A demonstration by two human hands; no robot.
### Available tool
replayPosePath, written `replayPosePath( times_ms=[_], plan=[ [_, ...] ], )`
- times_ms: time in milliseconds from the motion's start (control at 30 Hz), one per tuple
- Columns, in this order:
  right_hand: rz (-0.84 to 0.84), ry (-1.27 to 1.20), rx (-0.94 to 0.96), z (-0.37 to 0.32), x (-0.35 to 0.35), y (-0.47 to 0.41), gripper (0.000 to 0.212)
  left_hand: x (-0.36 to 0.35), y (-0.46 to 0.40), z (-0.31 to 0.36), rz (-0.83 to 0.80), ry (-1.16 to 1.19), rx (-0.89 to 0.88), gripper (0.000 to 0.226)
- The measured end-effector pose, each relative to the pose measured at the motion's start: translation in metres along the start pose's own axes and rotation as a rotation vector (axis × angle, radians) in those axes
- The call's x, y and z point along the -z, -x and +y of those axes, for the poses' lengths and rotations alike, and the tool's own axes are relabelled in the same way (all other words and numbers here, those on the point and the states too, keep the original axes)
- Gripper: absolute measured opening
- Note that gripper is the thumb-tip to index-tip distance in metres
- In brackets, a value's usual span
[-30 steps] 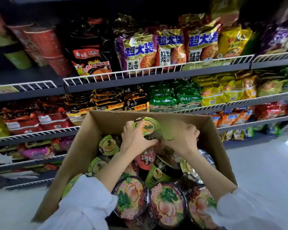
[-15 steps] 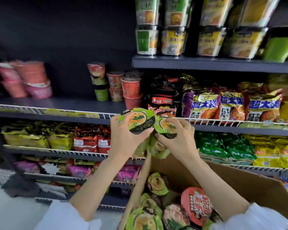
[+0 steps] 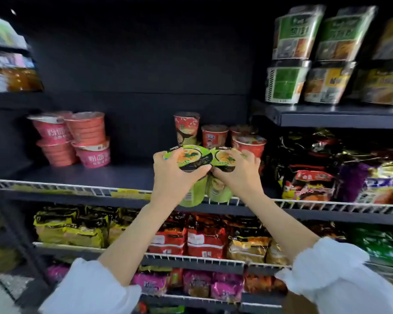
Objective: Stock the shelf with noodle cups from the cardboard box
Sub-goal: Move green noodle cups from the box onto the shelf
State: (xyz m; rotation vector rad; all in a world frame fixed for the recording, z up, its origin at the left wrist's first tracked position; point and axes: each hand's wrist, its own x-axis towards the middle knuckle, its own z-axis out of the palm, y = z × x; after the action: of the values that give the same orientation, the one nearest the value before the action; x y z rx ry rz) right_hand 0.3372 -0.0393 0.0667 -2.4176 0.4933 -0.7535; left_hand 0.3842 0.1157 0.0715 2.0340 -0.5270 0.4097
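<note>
The left hand (image 3: 171, 175) grips one green cup (image 3: 194, 158), and the right hand (image 3: 238, 175) grips another cup (image 3: 225, 159). Set both upright on the shelf (image 3: 89, 175), near the red cups (image 3: 213, 137).

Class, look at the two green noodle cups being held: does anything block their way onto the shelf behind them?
Nothing visible does. Left hand and right hand hold the green cups over the white wire rail; bare shelf lies just behind, left of the red cups.

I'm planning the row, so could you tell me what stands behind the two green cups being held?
Red noodle cups stand behind the green cups on the shelf. The hands hide anything lower.
</note>
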Motion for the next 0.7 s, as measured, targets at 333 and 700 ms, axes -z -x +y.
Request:
replayPosePath(
  times_ms=[333, 700],
  plan=[
    [-0.03, 0.324, -0.024, 0.017, -0.092, -0.12, 0.066, -0.02, -0.107, -0.047, -0.071, 0.006, -0.017, 0.074],
    [-0.331, -0.197, -0.005, 0.041, -0.092, -0.147, 0.083, -0.056, -0.16, -0.035, -0.156, 0.123, -0.041, 0.071]
  ],
)
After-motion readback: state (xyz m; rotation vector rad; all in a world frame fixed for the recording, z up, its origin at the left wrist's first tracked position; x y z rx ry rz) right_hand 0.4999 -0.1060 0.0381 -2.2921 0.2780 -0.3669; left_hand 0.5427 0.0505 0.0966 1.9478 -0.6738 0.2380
